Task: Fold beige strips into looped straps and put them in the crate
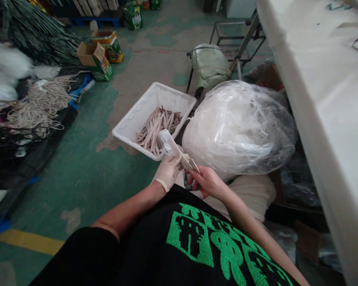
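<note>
My left hand (168, 171), in a pale thin glove, is closed around a narrow, translucent plastic sleeve (170, 143) that slants up to the left. My bare right hand (209, 182) pinches a flat whitish strip (193, 164) at the lower end of the sleeve. Whether the strip lies inside the sleeve or against it, I cannot tell. Just beyond my hands stands a white plastic tub (128, 137) with a heap of beige flat straps (158, 129) in it. Part of the tub's near corner is hidden behind the sleeve and the glove.
A large clear bag of white material (235, 127) bulges right of the tub. Along the right runs a pale-covered table (325, 99). Behind the bag is a wrapped green bundle (210, 65). Cartons (100, 63) and piled cords (44, 101) lie on the left.
</note>
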`<state>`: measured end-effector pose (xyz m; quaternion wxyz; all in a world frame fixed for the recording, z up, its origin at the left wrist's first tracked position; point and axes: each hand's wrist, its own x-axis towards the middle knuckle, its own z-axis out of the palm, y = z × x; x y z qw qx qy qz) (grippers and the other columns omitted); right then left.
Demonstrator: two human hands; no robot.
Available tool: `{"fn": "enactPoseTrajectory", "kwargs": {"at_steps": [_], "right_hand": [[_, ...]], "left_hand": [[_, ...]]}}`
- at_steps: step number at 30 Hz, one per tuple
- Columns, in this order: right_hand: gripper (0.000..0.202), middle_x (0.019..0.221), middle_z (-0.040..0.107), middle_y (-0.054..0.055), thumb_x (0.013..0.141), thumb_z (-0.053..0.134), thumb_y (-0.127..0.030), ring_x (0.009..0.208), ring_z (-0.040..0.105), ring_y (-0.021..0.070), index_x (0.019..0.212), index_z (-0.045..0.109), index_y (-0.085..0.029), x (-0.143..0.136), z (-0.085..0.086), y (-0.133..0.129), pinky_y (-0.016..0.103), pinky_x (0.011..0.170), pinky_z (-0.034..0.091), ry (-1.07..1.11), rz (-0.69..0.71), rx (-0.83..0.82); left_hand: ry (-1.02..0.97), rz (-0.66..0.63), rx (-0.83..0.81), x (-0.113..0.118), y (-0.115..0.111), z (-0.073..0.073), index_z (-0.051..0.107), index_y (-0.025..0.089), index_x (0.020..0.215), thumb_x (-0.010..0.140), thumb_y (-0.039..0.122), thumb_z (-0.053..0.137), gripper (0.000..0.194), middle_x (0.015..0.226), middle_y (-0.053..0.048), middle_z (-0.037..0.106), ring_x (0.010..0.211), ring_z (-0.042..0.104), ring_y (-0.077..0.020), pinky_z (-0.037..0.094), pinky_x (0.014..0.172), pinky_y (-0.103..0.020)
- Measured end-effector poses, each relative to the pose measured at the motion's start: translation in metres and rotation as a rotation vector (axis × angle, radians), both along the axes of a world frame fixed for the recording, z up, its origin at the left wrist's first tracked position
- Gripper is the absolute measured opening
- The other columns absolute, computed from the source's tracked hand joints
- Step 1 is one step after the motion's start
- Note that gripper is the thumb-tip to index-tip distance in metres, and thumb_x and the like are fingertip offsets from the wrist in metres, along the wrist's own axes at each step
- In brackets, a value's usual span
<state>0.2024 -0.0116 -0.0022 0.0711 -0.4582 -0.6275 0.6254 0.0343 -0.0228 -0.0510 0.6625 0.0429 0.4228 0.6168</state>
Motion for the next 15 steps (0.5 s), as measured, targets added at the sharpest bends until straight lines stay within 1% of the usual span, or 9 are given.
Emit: {"fn": "enactPoseTrajectory", "kwargs": {"at_steps": [2, 3, 5, 7, 9, 13, 14, 15], "right_hand": [[0.039, 0.067, 0.069, 0.001, 0.098, 0.042, -0.050, 0.051, 0.063, 0.0136, 0.077, 0.057, -0.021, 0.007, 0.006, 0.001, 0.024, 0.051, 0.045, -0.056, 0.061, 0.079], [0.042, 0.064, 0.068, 0.001, 0.099, 0.040, -0.051, 0.050, 0.063, 0.0139, 0.074, 0.056, -0.021, 0.010, 0.008, 0.001, 0.024, 0.052, 0.045, -0.087, 0.072, 0.113], [0.044, 0.059, 0.065, 0.000, 0.100, 0.036, -0.051, 0.048, 0.061, 0.0144, 0.072, 0.054, -0.022, 0.011, 0.012, 0.002, 0.025, 0.052, 0.044, -0.145, 0.056, 0.169], [0.043, 0.056, 0.063, 0.000, 0.100, 0.036, -0.050, 0.046, 0.060, 0.0148, 0.071, 0.053, -0.023, 0.006, 0.014, 0.005, 0.026, 0.051, 0.042, -0.206, 0.019, 0.225], [0.043, 0.055, 0.063, 0.000, 0.100, 0.037, -0.049, 0.046, 0.059, 0.0152, 0.071, 0.054, -0.023, 0.001, 0.016, 0.008, 0.026, 0.051, 0.040, -0.256, 0.021, 0.269], [0.043, 0.059, 0.066, 0.001, 0.100, 0.037, -0.049, 0.051, 0.061, 0.0160, 0.071, 0.056, -0.023, 0.004, 0.021, 0.005, 0.026, 0.054, 0.039, -0.267, 0.101, 0.307], [0.042, 0.060, 0.067, 0.001, 0.100, 0.038, -0.048, 0.052, 0.062, 0.0162, 0.070, 0.056, -0.023, 0.006, 0.022, 0.004, 0.026, 0.055, 0.039, -0.277, 0.106, 0.322], [0.042, 0.060, 0.067, 0.001, 0.100, 0.039, -0.047, 0.052, 0.062, 0.0163, 0.069, 0.055, -0.023, 0.007, 0.022, 0.003, 0.027, 0.055, 0.039, -0.300, 0.100, 0.343]], "left_hand": [[-0.025, 0.062, -0.080, -0.006, 0.003, 0.002, 0.074, 0.016, 0.085, 0.072, 0.032, 0.086, 0.025, 0.088, -0.006, 0.077, 0.085, 0.073, -0.0181, 0.053, 0.084, -0.029], [-0.029, 0.070, -0.105, -0.007, 0.002, 0.004, 0.074, 0.016, 0.086, 0.072, 0.032, 0.086, 0.024, 0.089, -0.007, 0.077, 0.086, 0.073, -0.0182, 0.052, 0.085, -0.030], [-0.021, 0.012, -0.088, -0.003, -0.002, 0.006, 0.075, 0.015, 0.087, 0.070, 0.033, 0.087, 0.027, 0.090, -0.008, 0.078, 0.083, 0.072, -0.0189, 0.052, 0.083, -0.031], [0.000, -0.065, -0.022, 0.004, -0.006, 0.007, 0.076, 0.014, 0.087, 0.066, 0.035, 0.089, 0.032, 0.088, -0.008, 0.077, 0.078, 0.071, -0.0192, 0.052, 0.078, -0.031], [0.017, -0.081, 0.022, 0.008, -0.007, 0.007, 0.077, 0.014, 0.088, 0.066, 0.035, 0.090, 0.033, 0.089, -0.009, 0.078, 0.078, 0.071, -0.0198, 0.052, 0.078, -0.032], [-0.015, 0.072, -0.053, 0.001, 0.000, 0.009, 0.077, 0.016, 0.088, 0.070, 0.030, 0.087, 0.025, 0.095, -0.009, 0.078, 0.091, 0.073, -0.0199, 0.051, 0.089, -0.032], [-0.026, 0.089, -0.067, 0.000, 0.001, 0.009, 0.077, 0.016, 0.088, 0.071, 0.030, 0.086, 0.024, 0.095, -0.009, 0.078, 0.092, 0.073, -0.0198, 0.051, 0.090, -0.031], [-0.029, 0.075, -0.067, 0.001, 0.000, 0.010, 0.077, 0.015, 0.087, 0.070, 0.030, 0.087, 0.025, 0.095, -0.009, 0.078, 0.091, 0.073, -0.0201, 0.051, 0.090, -0.032]]}}
